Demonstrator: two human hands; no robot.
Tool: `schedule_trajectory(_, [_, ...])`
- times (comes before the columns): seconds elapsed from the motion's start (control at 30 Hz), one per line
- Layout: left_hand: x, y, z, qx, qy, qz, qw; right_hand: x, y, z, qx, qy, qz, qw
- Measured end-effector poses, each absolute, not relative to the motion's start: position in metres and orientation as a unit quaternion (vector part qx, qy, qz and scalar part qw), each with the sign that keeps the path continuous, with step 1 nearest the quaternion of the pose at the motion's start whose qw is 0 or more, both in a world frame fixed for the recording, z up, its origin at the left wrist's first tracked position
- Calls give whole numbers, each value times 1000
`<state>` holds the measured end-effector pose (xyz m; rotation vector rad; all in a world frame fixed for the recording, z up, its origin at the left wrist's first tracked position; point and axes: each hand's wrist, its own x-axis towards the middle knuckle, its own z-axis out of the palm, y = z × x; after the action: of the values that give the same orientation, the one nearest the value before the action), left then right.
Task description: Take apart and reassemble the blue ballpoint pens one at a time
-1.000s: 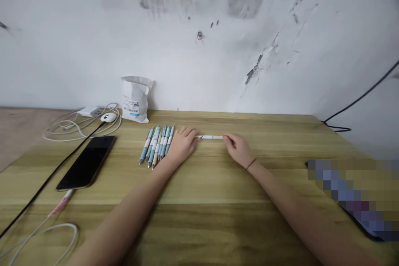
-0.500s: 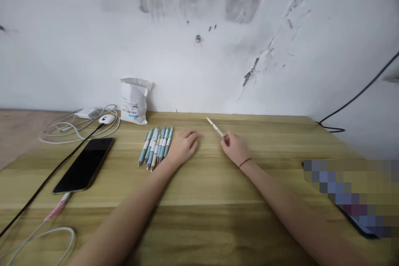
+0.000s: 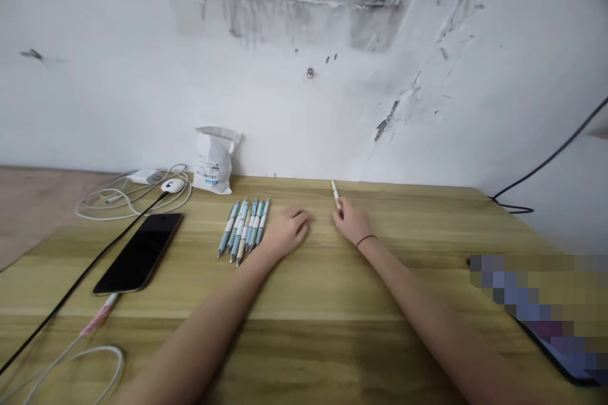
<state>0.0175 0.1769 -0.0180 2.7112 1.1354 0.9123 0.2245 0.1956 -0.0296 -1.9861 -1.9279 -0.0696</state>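
My right hand (image 3: 352,221) is closed on a pale cream and white pen (image 3: 335,190). The pen's far end points toward the wall, and its lower part is hidden in my fingers. To the left, my left hand (image 3: 287,229) rests palm down on the wooden table, holding nothing, its fingers loosely stretched out and slightly blurred. Just beside it lies a row of several pens (image 3: 243,228) in light blue, green, white and cream, side by side with their metal tips toward me.
A white plastic package (image 3: 213,161) stands against the wall. On the left lie a black phone (image 3: 139,253), a white charger (image 3: 145,176), a small white device (image 3: 172,185) and tangled cables. A pixelated object (image 3: 541,316) lies at the right edge.
The pen in my right hand has turned from slanting left to nearly straight toward the wall. My left hand stays by the pen row. The whole view has shifted slightly.
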Motion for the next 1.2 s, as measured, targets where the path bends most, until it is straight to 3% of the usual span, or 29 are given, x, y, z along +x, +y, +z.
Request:
schedule_trajectory(0.2, [16, 177, -12, 874, 400, 275, -14, 225, 193, -28, -711, -684, -4, 163])
schedule_trajectory(0.4, [-5, 182, 12, 761, 616, 174, -110, 222, 184, -29, -669, -704, -49, 233])
schedule_trajectory(0.7, [-4, 181, 5, 741, 659, 97, -86, 197, 158, -24, -523, -808, -24, 270])
schedule_trajectory(0.83, [4, 183, 14, 771, 611, 177, 21, 186, 148, -15, -460, -847, -2, 266])
schedule_trajectory(1.03, [11, 191, 17, 674, 476, 455, 336, 180, 146, -14, -425, -854, 46, 297])
schedule_trajectory(1.2, [9, 192, 11, 592, 407, 519, 464, 189, 156, -24, -450, -814, 114, 349])
